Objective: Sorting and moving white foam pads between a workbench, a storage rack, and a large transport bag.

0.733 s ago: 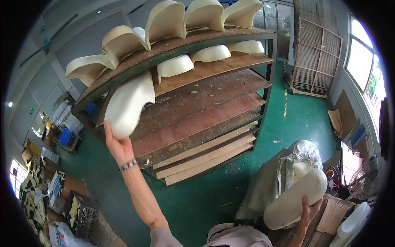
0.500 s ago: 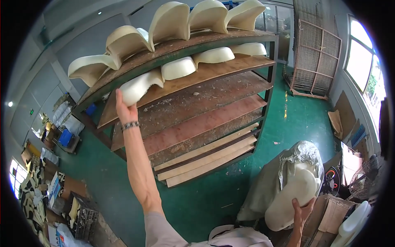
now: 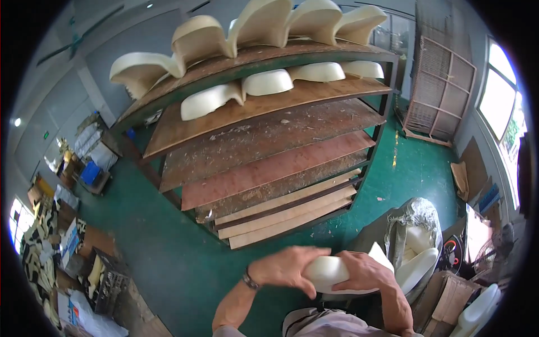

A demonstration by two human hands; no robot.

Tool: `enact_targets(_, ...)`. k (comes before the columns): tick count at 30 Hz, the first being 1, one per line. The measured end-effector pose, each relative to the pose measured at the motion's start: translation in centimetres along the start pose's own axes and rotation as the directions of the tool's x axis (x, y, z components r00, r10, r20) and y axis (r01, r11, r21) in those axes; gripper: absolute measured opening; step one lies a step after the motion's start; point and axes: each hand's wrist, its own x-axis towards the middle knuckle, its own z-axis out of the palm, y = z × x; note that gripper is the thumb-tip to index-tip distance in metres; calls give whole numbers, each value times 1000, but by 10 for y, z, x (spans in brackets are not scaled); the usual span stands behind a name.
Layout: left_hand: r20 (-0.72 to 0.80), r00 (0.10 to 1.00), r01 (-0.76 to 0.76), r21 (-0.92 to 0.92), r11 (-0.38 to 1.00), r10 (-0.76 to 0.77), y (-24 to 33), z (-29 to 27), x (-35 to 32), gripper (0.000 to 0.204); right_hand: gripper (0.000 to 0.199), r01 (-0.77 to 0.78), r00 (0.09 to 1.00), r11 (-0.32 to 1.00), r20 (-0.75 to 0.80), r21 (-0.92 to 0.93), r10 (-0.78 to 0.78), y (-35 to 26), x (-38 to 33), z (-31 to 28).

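Note:
Low in front of my body I have a cream-white moulded foam piece (image 3: 327, 271) between both hands. My left hand (image 3: 285, 268) is closed on its left end, thumb underneath and fingers over the top. My right hand (image 3: 365, 271) grips it from above, and a pointed end of the piece sticks out beyond the knuckles. Just right of that hand is a pale woven sack (image 3: 416, 215), its mouth open on more such foam pieces (image 3: 416, 268). Similar curved pieces (image 3: 268, 82) stand in a row on the rack's second shelf.
Ahead is a dark metal rack (image 3: 387, 84) with wooden shelves; taller foam shapes (image 3: 261, 25) line its top. Cardboard boxes (image 3: 457, 300) and a fan (image 3: 494, 255) crowd the right. Scraps and a black crate (image 3: 115, 289) lie left. A wire-mesh frame (image 3: 441, 92) leans at back right.
My left hand has come down from the piece on the second shelf, which stays there. My right hand has brought its foam piece leftward from the sack, and both hands now hold it.

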Motion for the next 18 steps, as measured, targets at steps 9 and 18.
enact_targets(9,-651,475,198,-576,793,-592,-26,64,-175,49,83,564,740,766,-221,-309,-635,-81,62,8)
enact_targets(18,-787,-431,-571,-142,809,-442,-8,131,-268,77,52,537,642,844,-658,18,-394,-27,19,23)
